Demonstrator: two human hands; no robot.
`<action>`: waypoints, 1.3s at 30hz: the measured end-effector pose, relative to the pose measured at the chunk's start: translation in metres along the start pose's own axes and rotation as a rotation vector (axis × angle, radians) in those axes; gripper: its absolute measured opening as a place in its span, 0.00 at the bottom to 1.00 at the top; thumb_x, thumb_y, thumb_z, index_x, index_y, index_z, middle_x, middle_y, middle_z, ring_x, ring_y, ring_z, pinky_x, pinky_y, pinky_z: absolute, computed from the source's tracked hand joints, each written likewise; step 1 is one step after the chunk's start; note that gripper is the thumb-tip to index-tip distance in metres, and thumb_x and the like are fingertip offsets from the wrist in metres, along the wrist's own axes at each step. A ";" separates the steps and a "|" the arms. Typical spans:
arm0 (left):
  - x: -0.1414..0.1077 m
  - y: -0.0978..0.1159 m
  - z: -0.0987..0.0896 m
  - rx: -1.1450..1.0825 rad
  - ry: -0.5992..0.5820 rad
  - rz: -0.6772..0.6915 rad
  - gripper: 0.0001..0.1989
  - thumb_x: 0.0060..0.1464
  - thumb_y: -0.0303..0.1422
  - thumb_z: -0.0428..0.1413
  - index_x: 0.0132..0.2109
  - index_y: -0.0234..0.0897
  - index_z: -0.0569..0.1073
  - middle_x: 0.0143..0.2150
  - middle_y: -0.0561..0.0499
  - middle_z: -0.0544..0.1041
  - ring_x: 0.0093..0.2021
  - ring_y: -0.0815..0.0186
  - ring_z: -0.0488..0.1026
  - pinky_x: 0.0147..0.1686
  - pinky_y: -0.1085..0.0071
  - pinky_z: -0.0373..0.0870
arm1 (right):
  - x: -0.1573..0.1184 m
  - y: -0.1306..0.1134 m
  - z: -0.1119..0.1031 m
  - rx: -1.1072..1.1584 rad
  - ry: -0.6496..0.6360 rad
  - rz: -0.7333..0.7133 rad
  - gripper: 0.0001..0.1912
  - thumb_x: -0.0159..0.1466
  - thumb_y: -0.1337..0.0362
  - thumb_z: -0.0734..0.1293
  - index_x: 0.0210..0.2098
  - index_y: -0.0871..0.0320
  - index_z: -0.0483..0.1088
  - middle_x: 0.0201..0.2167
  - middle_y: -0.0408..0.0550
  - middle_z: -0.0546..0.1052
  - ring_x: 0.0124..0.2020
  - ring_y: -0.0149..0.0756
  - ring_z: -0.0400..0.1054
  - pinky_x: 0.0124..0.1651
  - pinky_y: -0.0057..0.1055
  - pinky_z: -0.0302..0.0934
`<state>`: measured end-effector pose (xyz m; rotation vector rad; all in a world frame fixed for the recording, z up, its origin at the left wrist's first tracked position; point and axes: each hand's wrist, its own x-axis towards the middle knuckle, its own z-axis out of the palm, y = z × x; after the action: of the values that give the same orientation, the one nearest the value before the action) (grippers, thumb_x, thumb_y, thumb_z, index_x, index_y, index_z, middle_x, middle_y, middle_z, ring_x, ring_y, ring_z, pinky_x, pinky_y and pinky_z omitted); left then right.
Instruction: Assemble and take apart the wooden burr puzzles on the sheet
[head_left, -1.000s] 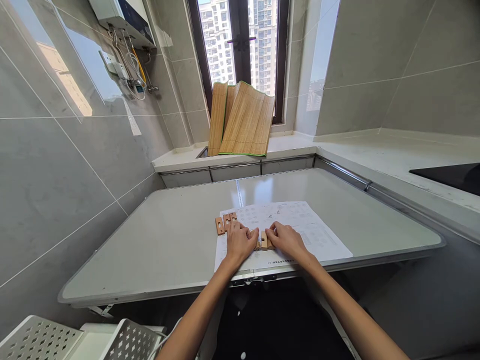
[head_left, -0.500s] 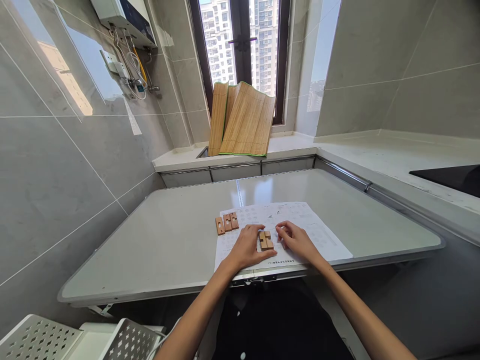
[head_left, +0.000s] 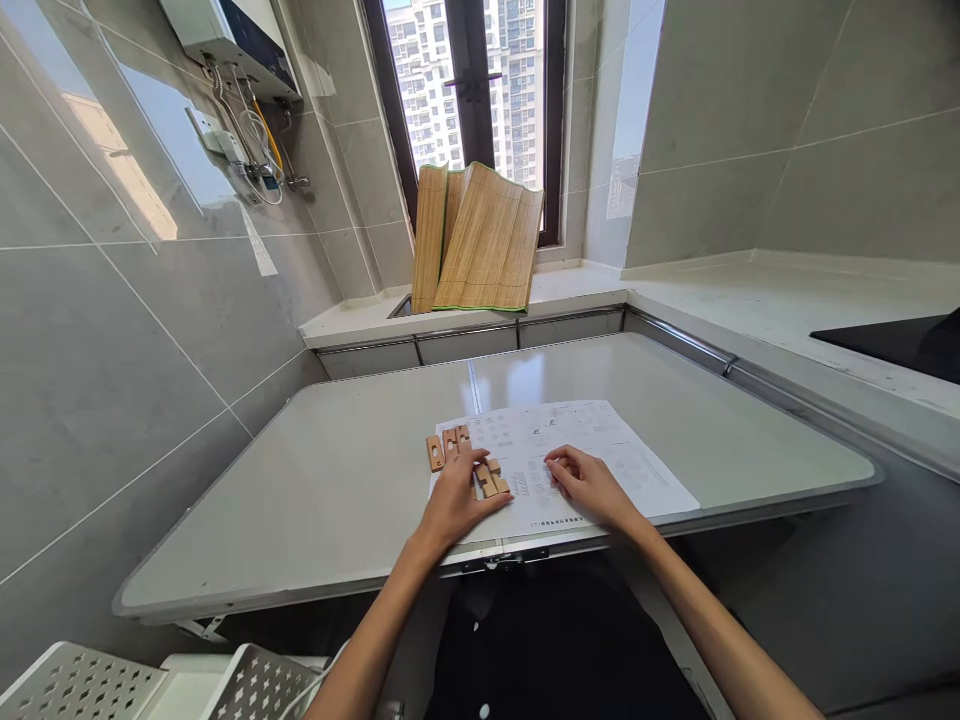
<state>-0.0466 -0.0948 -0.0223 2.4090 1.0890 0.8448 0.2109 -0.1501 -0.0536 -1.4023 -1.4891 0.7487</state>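
Note:
My left hand (head_left: 455,497) is curved around two notched wooden blocks (head_left: 491,479) that lie side by side on a printed sheet (head_left: 622,462), thumb at their near edge and fingers at their far edge. Just beyond that hand, three flat wooden pieces (head_left: 436,453) with cutouts lie in a row at the sheet's left edge; the fingers partly cover the row. Over the right part of the sheet rests my right hand (head_left: 589,484), its fingers curled and thumb near the index finger. Whether anything is between those fingertips is too small to tell.
The sheet lies on a pale folding table (head_left: 337,480) with a centre seam. Behind it a bamboo mat (head_left: 491,240) stands on the white counter (head_left: 682,290). A black panel (head_left: 900,345) is at the right. White perforated baskets (head_left: 90,685) sit below the table's left front.
My left hand has slid to the left with the two notched blocks, nearer the row of flat pieces. My right hand has hardly moved. The view has shifted slightly.

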 end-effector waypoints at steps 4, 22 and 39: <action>-0.015 -0.019 -0.023 0.040 0.018 -0.031 0.32 0.50 0.44 0.68 0.59 0.45 0.69 0.53 0.46 0.75 0.52 0.52 0.73 0.49 0.56 0.73 | -0.001 -0.004 -0.001 0.000 0.010 0.015 0.17 0.67 0.49 0.62 0.39 0.54 0.73 0.26 0.43 0.78 0.26 0.37 0.71 0.36 0.34 0.64; -0.004 -0.034 -0.042 0.413 0.053 0.231 0.41 0.45 0.56 0.68 0.61 0.44 0.67 0.63 0.41 0.69 0.63 0.44 0.64 0.61 0.48 0.62 | -0.001 -0.001 -0.002 -0.001 0.013 0.017 0.16 0.67 0.49 0.63 0.38 0.55 0.74 0.27 0.43 0.78 0.26 0.36 0.69 0.35 0.33 0.62; -0.042 -0.026 -0.043 -0.143 0.401 -0.465 0.20 0.58 0.42 0.53 0.25 0.40 0.54 0.23 0.59 0.51 0.25 0.70 0.51 0.28 0.73 0.52 | -0.002 0.002 -0.002 0.001 0.010 0.021 0.15 0.67 0.50 0.63 0.38 0.54 0.74 0.27 0.43 0.78 0.26 0.36 0.69 0.35 0.33 0.61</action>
<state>-0.1106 -0.1065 -0.0200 1.7959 1.5910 1.2083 0.2131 -0.1517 -0.0549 -1.4207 -1.4678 0.7542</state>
